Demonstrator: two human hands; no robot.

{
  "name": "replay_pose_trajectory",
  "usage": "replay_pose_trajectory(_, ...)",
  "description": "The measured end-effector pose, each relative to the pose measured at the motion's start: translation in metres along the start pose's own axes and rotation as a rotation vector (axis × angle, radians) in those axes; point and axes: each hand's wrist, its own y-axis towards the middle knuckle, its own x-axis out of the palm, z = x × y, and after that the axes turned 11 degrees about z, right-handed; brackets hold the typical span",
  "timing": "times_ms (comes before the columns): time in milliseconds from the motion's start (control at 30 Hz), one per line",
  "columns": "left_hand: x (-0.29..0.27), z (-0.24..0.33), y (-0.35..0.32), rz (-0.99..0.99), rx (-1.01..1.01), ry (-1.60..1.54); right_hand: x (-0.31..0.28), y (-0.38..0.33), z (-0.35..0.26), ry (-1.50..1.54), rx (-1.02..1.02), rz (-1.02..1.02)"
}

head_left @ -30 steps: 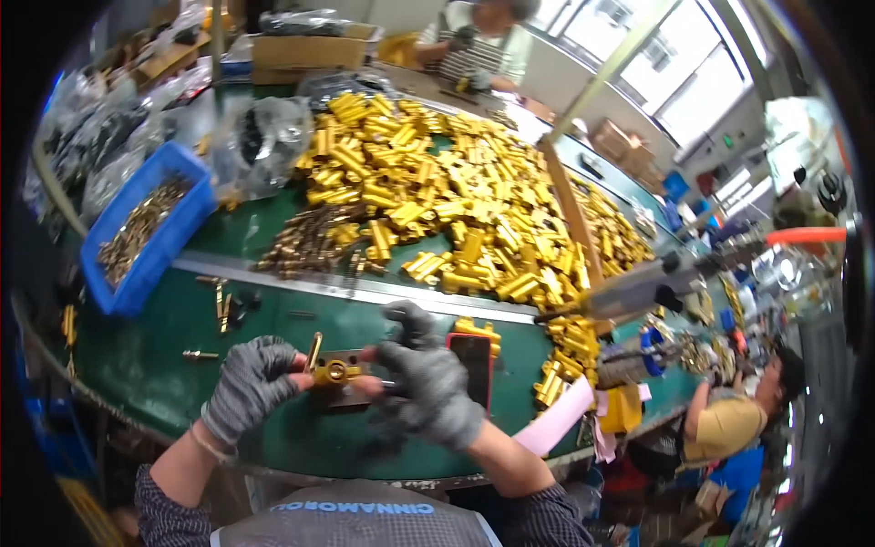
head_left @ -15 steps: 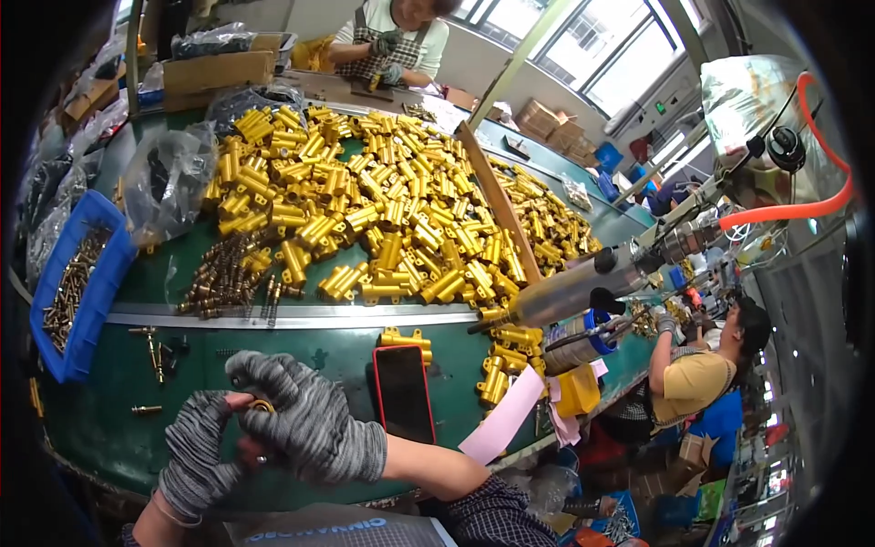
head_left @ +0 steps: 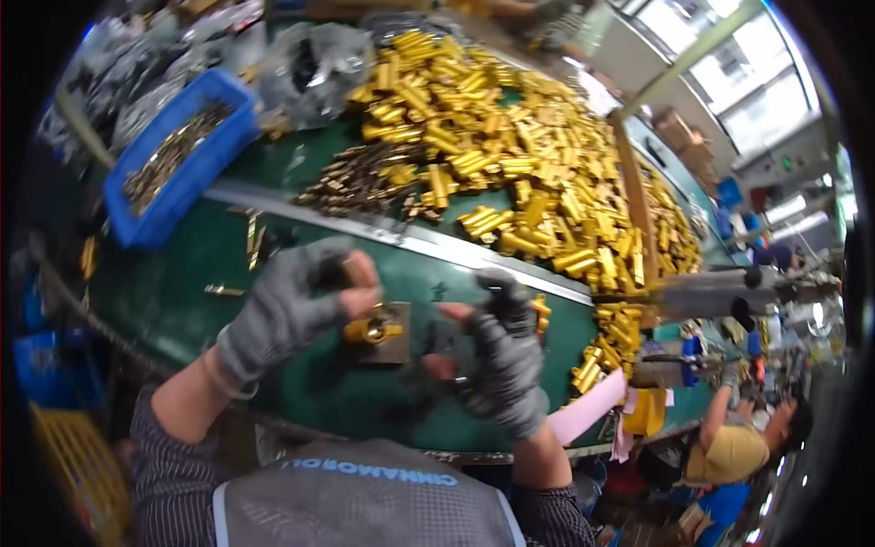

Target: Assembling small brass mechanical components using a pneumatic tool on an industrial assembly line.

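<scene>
Both my hands wear grey knit gloves with bare fingertips. My left hand (head_left: 292, 305) grips a brass fitting (head_left: 372, 330) seated on a small grey metal block (head_left: 392, 339) on the green table (head_left: 182, 301). My right hand (head_left: 497, 356) hovers just right of the block, fingers apart, holding nothing I can make out. A dark flat plate lies partly hidden beneath it.
A large heap of brass fittings (head_left: 510, 155) fills the far table beyond a metal strip (head_left: 410, 239). A blue bin (head_left: 178, 169) of small dark parts stands far left, clear bags (head_left: 310, 68) behind. A pneumatic tool (head_left: 720, 292) hangs at right. Another person (head_left: 738, 447) sits lower right.
My hands, clasped together low at the left half a second ago, have parted. The left now holds the fitting on the block and the right has come away to its right.
</scene>
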Motion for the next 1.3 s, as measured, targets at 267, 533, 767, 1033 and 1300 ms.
replay_pose_trajectory(267,0.0,-0.019,-0.015,0.068,0.213,0.325,0.005,-0.015,0.001,0.04,0.169,-0.075)
replay_pose_trajectory(533,0.007,-0.037,-0.021,0.158,0.418,0.582,0.028,-0.009,-0.018,0.071,0.102,-0.087)
replay_pose_trajectory(767,0.009,-0.028,-0.02,0.186,0.465,0.624,0.056,-0.011,-0.029,-0.035,0.049,-0.021)
replay_pose_trajectory(1033,0.007,-0.027,-0.02,0.216,0.481,0.687,0.07,-0.019,-0.016,0.043,0.048,0.078)
replay_pose_trajectory(1300,0.011,-0.036,-0.024,0.229,0.427,0.588,0.065,-0.022,-0.022,0.088,0.175,0.029)
